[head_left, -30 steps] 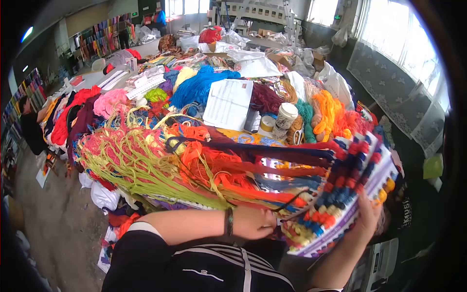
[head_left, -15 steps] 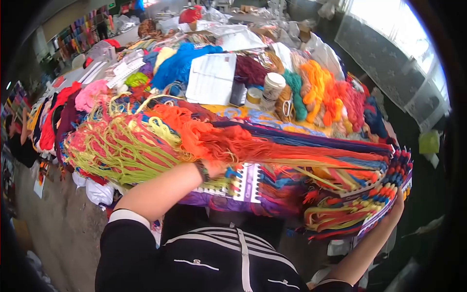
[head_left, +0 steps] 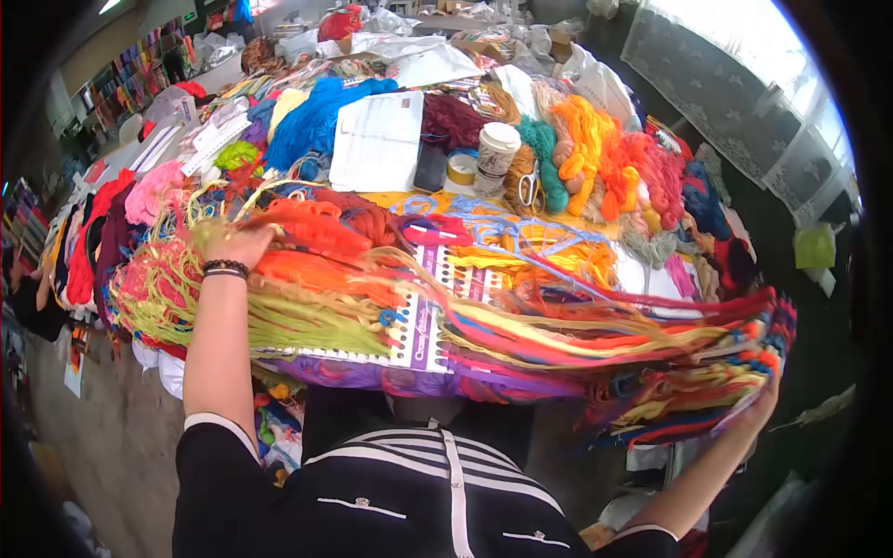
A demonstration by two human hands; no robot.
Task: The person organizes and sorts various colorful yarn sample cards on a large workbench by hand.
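Observation:
My right hand point(head_left: 765, 402), at the far right, is closed around the end of a stack of punched thread cards point(head_left: 735, 409) with coloured threads looped through their holes. From there long embroidery threads point(head_left: 558, 344) in red, yellow, blue and orange stretch left across the table. My left hand point(head_left: 237, 245) is closed over orange and yellow-green strands at the left; motion blurs its fingertips. Beneath the strands lie a white-and-purple punched thread card point(head_left: 423, 330) and loose yellow-green threads point(head_left: 307, 325). Orange-red threads point(head_left: 321, 223) lie beside my left hand.
Behind the threads are a white paper sheet point(head_left: 377, 139), a dark phone point(head_left: 431, 169), a tape roll point(head_left: 461, 169), a lidded cup point(head_left: 497, 158) and scissors point(head_left: 528, 190). Yarn hanks point(head_left: 591, 139) and plastic bags are heaped around. Another person point(head_left: 37, 288) is at the far left.
My left hand has moved left, from mid-table to the left heap, and strands now run across the thread card. My right hand stays at the right, slightly lower, with its cards.

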